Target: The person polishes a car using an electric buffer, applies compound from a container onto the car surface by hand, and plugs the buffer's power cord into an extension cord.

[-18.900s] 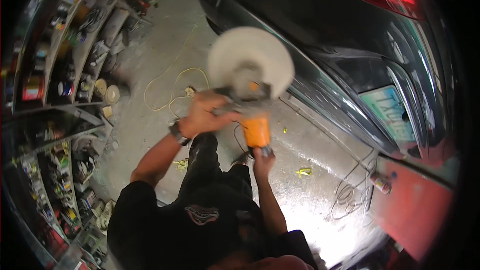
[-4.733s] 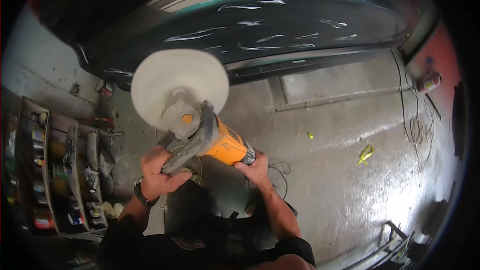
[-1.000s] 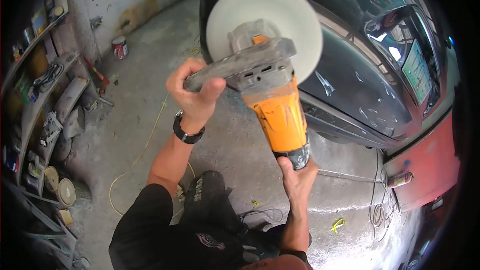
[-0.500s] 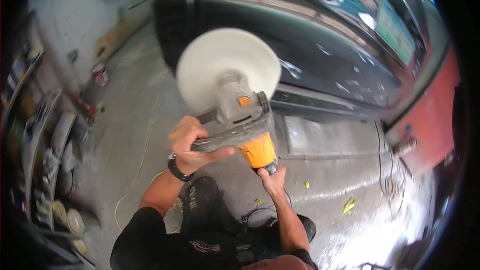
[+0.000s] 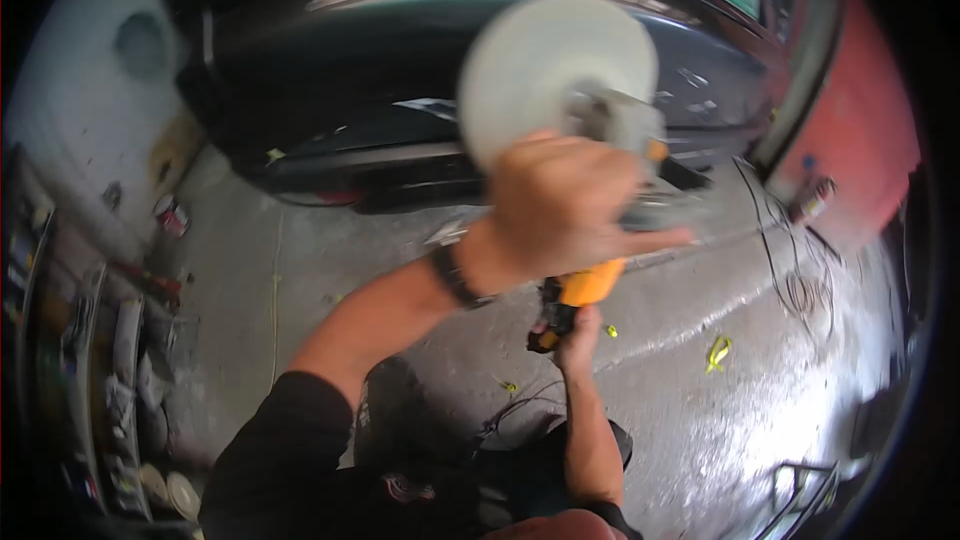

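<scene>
An orange and grey power polisher point(image 5: 594, 283) with a large round white pad point(image 5: 530, 65) is held up in front of a dark car bumper point(image 5: 330, 100). My left hand point(image 5: 565, 195) is wrapped round its front handle, blurred, with the thumb stretched to the right; the hand hides much of the tool's middle. My right hand point(image 5: 578, 340) grips the rear end of the body, by the dark cap. White smears show on the bumper. The pad overlaps the bumper in view; whether they touch I cannot tell.
Shelves point(image 5: 90, 360) with cans and parts line the left side. A red can point(image 5: 172, 215) stands by the wall. At right are a red panel point(image 5: 850, 130), a spray can point(image 5: 815, 198) and a coiled cable point(image 5: 805, 295). A yellow-green scrap point(image 5: 718, 352) lies on the floor.
The polisher has moved right and up, and my left hand has swung across in front of it. The view has turned, so the bumper now runs across the top.
</scene>
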The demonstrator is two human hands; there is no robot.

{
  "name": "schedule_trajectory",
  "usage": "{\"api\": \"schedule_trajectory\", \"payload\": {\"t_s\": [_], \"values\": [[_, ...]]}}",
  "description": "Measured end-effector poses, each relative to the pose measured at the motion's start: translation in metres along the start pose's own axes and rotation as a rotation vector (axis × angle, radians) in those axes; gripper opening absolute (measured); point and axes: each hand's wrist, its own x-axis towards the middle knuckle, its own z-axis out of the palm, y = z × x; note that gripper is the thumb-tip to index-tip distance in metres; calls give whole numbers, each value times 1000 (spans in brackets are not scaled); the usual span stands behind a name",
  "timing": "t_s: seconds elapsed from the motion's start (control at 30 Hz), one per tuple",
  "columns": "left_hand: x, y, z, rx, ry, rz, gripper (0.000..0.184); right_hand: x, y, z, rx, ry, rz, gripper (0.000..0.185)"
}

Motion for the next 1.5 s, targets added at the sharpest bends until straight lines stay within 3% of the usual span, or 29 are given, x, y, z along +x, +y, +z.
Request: {"api": "schedule_trajectory", "payload": {"t_s": [0.1,0.2,0.37,0.5,0.53,0.67,0.7,0.73,0.87,1.0,1.1,1.17,1.23,1.33,1.5], "values": [[4,-1,45,-102,-35,-7,54,6,-20,-7,137,20,46,79],[4,-2,38,-112,54,-40,51,10,-19,-9,60,76,39,80],[-23,-23,-50,-47,143,-66,56,5,-34,33,-160,-109,-100,88],[-56,-44,-131,53,179,-90,60,-18,-21,80,-223,80,13,95],[-65,-49,-152,72,154,-94,60,-16,9,70,-208,78,-106,90],[-102,-69,-216,200,314,-151,62,-17,-39,134,-390,-299,29,70],[-112,-68,-228,182,404,-265,63,-17,-48,148,-405,-351,-6,62],[-112,-71,-229,238,592,-248,63,-15,-55,160,-418,-407,-40,54],[-113,-70,-251,206,616,-371,66,-8,-61,168,-590,-499,-95,67],[-94,-63,-225,105,542,-318,65,-7,-60,147,-532,-440,-134,68],[-71,-48,-189,63,349,-284,63,-15,-64,114,-433,-347,-72,84],[-47,-25,-158,93,157,-321,63,-21,-56,82,-357,-269,38,61],[-17,-13,-121,102,9,-190,58,-22,-49,51,-264,-177,72,45],[17,1,-58,64,-19,-67,51,-18,-75,19,-290,-78,140,91],[52,10,47,-43,5,20,50,1,-79,-27,-143,6,51,81]]}}
